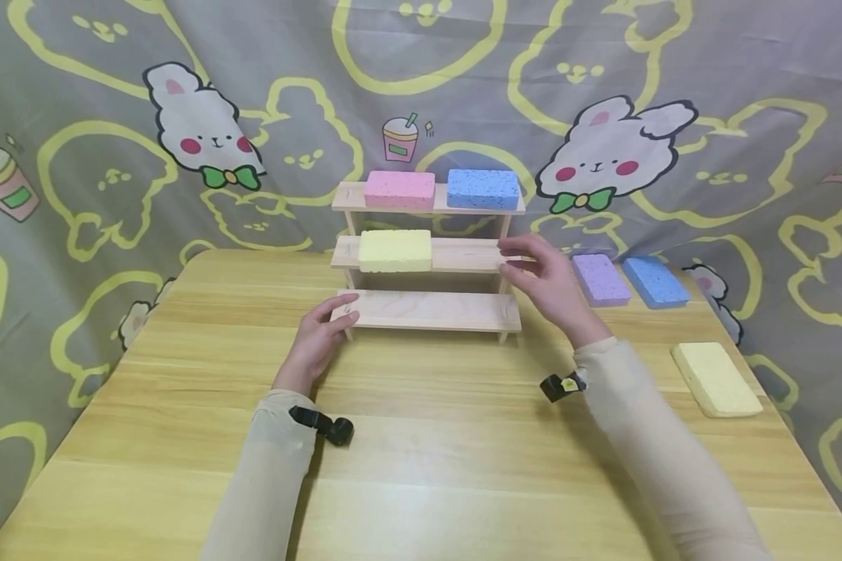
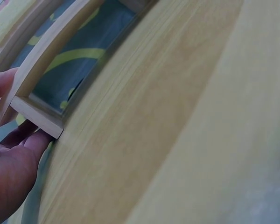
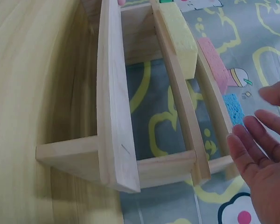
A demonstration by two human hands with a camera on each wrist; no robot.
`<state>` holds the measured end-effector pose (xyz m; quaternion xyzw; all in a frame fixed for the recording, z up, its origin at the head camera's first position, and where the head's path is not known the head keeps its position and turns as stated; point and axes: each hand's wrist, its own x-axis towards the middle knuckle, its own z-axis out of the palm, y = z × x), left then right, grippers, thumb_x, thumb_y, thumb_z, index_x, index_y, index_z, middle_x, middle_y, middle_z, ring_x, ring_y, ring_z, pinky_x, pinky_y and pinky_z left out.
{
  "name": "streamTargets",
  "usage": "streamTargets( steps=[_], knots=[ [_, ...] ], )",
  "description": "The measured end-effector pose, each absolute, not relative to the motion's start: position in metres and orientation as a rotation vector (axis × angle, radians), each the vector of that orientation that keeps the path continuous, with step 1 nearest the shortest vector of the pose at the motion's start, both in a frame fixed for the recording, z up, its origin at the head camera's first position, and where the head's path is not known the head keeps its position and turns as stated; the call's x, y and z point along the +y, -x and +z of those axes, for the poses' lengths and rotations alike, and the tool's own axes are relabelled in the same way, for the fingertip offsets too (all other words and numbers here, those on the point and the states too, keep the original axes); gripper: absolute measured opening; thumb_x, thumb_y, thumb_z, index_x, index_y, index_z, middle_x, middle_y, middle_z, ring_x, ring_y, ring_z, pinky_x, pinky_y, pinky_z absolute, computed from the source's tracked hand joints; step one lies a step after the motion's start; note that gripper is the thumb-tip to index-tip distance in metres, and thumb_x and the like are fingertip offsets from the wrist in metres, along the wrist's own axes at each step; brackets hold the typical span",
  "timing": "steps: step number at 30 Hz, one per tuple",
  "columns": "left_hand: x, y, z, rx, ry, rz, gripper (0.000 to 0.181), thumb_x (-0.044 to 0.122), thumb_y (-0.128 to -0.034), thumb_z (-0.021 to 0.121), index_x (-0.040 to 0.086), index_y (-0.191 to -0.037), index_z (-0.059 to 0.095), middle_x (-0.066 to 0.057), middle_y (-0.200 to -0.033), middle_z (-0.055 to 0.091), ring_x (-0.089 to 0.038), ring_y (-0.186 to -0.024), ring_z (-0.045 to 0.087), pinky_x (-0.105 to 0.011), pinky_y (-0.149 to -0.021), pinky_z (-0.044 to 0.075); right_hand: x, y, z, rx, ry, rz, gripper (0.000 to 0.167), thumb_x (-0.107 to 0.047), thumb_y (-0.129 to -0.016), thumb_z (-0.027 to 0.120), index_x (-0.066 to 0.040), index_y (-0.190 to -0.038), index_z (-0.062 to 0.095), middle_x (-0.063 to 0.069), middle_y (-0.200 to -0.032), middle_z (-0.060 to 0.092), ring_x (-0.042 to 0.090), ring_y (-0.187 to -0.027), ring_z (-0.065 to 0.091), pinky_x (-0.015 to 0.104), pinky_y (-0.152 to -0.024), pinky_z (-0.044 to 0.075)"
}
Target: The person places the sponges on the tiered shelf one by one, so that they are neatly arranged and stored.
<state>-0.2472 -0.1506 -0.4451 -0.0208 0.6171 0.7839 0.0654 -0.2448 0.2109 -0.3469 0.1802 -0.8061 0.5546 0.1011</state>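
A three-tier wooden stepped shelf [image 1: 428,310] stands near the back of the table. My left hand [image 1: 313,341] grips the left end of its lowest tier; in the left wrist view the fingers are about the board's end and leg. At the right end of the middle tier is my right hand [image 1: 550,287]. The right wrist view shows that hand [image 3: 270,161] with fingers spread and nothing held. A pale yellow sponge [image 1: 395,251] lies on the left of the middle tier. On the top tier sit a pink sponge [image 1: 400,189] and a blue sponge [image 1: 482,189].
On the table's right side lie a purple sponge [image 1: 602,280], another blue sponge [image 1: 656,282] and, closer to me, another pale yellow sponge [image 1: 717,379]. A grey cartoon-print curtain [image 1: 463,117] hangs behind the wooden table [image 1: 428,467].
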Motion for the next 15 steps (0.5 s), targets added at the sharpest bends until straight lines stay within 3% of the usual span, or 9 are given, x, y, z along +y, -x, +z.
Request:
streamTargets(
  steps=[3,9,15],
  knots=[
    [-0.150,0.247,-0.445,1.867,0.063,2.362,0.046,-0.002,-0.0917,0.065,-0.007,-0.135,0.052,-0.008,-0.155,0.031,-0.025,-0.125,0.047,-0.029,-0.098,0.047,0.216,0.242,-0.349,-2.388,-0.521,1.621,0.035,-0.009,-0.094,0.067,0.000,-0.127,0.061,0.013,-0.124,0.059,0.027,-0.117,0.055,0.039,-0.101,0.046],
    [-0.151,0.248,-0.446,1.880,0.067,2.346,0.046,0.000,-0.0922,0.066,-0.006,-0.135,0.052,-0.008,-0.156,0.030,-0.025,-0.127,0.046,-0.030,-0.099,0.046,0.223,0.230,-0.347,-2.370,-0.558,1.626,0.034,0.001,-0.093,0.064,0.006,-0.126,0.058,0.019,-0.124,0.057,0.030,-0.118,0.053,0.050,-0.101,0.043],
    [-0.152,0.248,-0.446,1.869,0.081,2.353,0.045,-0.001,-0.0913,0.067,-0.005,-0.134,0.054,-0.007,-0.156,0.030,-0.025,-0.127,0.046,-0.029,-0.098,0.047,0.242,0.228,-0.356,-2.338,-0.562,1.620,0.038,0.000,-0.092,0.065,0.007,-0.128,0.056,0.021,-0.127,0.057,0.024,-0.117,0.054,0.039,-0.100,0.046]
  ],
)
